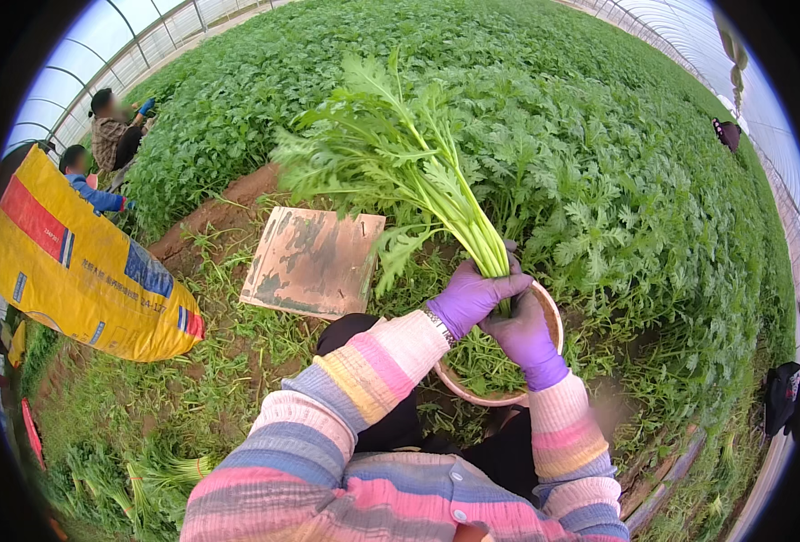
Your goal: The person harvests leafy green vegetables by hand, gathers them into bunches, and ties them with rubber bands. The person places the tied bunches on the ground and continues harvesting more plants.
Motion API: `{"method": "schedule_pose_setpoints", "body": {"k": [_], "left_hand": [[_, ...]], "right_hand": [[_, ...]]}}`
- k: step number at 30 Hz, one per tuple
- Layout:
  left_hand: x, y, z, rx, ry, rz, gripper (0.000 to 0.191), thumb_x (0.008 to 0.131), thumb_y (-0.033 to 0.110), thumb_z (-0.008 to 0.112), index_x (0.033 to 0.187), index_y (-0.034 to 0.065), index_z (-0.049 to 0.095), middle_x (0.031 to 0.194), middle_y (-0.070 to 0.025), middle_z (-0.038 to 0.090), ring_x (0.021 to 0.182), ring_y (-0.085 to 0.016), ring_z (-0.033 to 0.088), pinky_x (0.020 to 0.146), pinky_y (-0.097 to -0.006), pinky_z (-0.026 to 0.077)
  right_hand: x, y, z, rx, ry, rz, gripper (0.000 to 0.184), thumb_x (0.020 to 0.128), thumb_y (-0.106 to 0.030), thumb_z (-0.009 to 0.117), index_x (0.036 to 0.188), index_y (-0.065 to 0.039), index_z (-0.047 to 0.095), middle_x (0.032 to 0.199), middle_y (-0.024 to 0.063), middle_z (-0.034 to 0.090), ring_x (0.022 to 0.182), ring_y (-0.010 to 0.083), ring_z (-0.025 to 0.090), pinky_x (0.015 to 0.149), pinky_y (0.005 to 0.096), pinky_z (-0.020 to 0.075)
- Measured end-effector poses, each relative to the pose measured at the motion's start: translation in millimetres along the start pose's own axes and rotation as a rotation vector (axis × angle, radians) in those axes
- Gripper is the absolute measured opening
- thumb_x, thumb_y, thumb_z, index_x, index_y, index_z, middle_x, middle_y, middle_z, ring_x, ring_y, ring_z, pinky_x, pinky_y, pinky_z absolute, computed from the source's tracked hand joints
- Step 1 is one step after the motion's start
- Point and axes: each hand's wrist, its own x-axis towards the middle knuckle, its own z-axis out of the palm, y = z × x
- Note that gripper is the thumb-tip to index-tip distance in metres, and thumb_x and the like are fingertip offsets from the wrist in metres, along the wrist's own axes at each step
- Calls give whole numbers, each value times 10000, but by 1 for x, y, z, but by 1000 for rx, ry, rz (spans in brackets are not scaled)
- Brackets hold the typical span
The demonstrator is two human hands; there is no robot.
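Note:
In purple gloves, my left hand is closed around the pale stems of a bunch of leafy greens. My right hand is at the lower stem ends, touching the bunch just below my left hand. The serrated leaves fan out up and to the left, over a worn square board on the ground. Below my hands is a round tub with loose leaves and stems in it, partly hidden by my hands.
A yellow sack stands at the left. Two people are beside the crop at upper left. Dense greens grow ahead and to the right. Tied bundles lie at lower left; cut stems litter the soil.

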Motion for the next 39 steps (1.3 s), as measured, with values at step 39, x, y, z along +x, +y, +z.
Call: {"method": "schedule_pose_setpoints", "body": {"k": [39], "left_hand": [[22,64,-151,-571,670,121,238,947,295,601,869,71,579,575,17,399,547,-153,432,651,-332,457]], "right_hand": [[79,43,47,-570,61,-60,217,861,-141,689,953,47,632,796,133,675,685,188,645,649,312,517]]}}
